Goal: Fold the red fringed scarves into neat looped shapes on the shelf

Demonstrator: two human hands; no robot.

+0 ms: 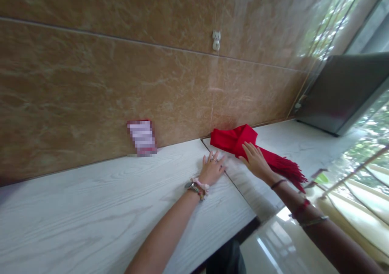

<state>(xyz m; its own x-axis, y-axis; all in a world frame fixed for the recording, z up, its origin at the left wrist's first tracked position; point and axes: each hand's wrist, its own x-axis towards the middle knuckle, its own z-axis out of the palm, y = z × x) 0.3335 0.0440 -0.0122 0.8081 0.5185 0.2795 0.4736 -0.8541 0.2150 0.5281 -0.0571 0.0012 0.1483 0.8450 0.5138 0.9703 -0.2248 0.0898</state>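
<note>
A red scarf [234,138] with a fringed end lies folded on the white tabletop, close to the wall, one part crossing over another. My right hand [255,160] is over its lower edge with the fingers stretched out; whether it presses on the cloth I cannot tell. To the left of the scarf, my left hand [212,169] rests with spread fingers near the seam between two table sections. It wears a ring, and a watch and bracelets circle that wrist.
A pixelated packet or card [142,138] stands against the brown tiled wall [106,83]. Higher up hangs a small white cat-shaped hook [216,40]. At the far right sits a dark grey box-like appliance [340,91], near a window. Shiny floor [279,241] shows below the table edge.
</note>
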